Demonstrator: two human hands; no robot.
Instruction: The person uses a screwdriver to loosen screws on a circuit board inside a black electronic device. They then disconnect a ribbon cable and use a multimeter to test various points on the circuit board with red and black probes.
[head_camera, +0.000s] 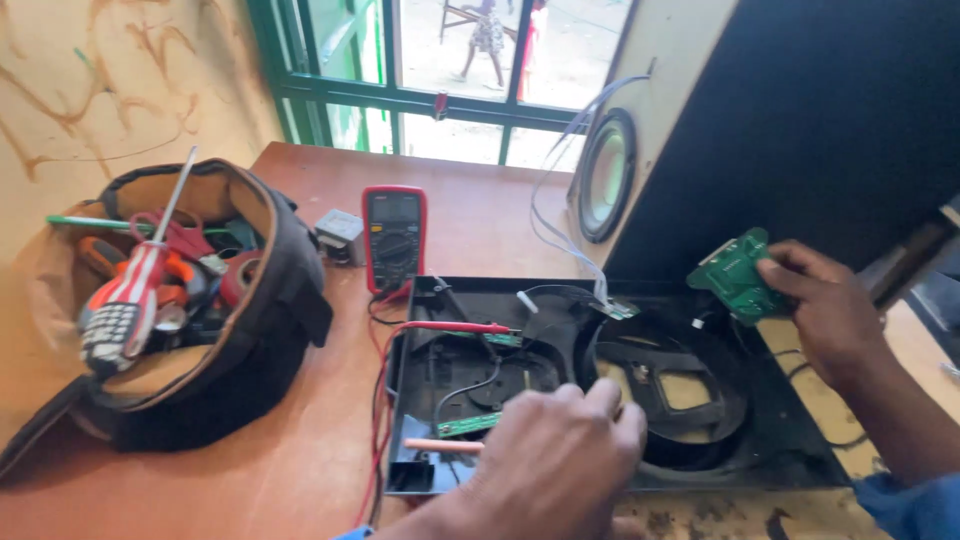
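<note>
Right hand (825, 300) is up at the far side of the open black plastic housing (420, 470), fingers pinched closed on the edge of a small green circuit board (735, 277), which hangs clear above the housing's right end. Left hand (555, 460) sits low over the housing's near edge, knuckles up, fingers curled down; a slim orange probe (445, 445) pokes out just left of those fingers, and whether they actually grip it I cannot tell from here. Beyond the left fingers, a red probe (460, 327) lies across the housing, its red lead running back to the red multimeter (394, 235) farther off on the reddish-brown wooden table (290, 470). Well to the left of both hands, a black tool bag (200, 330) gapes open, a red-and-white screwdriver (140, 285) sticking up out of it. Behind the right fingers stands a big speaker cabinet (800, 120), its round speaker cone (607, 175) facing sideways. Past the table, a green-framed window (390, 95) lets in bright daylight, with a yellowish marked wall (110, 80) to its left.
</note>
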